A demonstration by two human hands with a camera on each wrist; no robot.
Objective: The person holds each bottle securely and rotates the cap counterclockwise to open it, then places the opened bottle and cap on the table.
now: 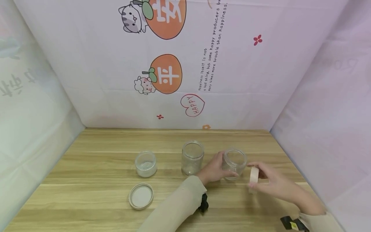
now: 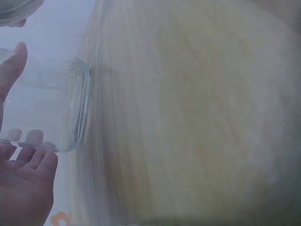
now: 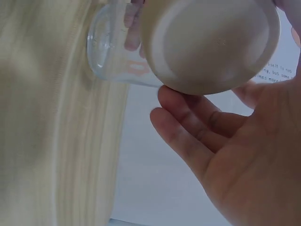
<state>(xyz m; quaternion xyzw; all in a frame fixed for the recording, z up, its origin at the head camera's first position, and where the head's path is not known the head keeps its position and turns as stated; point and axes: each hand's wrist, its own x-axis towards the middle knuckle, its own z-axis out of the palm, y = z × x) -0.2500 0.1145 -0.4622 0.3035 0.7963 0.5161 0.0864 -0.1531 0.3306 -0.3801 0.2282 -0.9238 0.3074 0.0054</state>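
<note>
My left hand [image 1: 214, 169] grips a clear glass jar [image 1: 235, 162] at the right of the wooden table, thumb on the near side and fingers round the far side. In the left wrist view the jar's rounded base [image 2: 77, 108] is right at the tabletop. My right hand [image 1: 273, 184] holds a pale round lid [image 1: 253, 176] on edge by its rim, just right of this jar. Seen from the right wrist, the flat face of the lid [image 3: 214, 44] covers part of the jar [image 3: 124, 56], with fingertips under its rim.
Left of the gripped jar stands a tall open glass jar [image 1: 192, 159]. Farther left is a short open glass jar [image 1: 146, 165], with a round lid [image 1: 141, 196] lying in front of it. White printed cloth [image 1: 232, 106] walls the table's back and sides.
</note>
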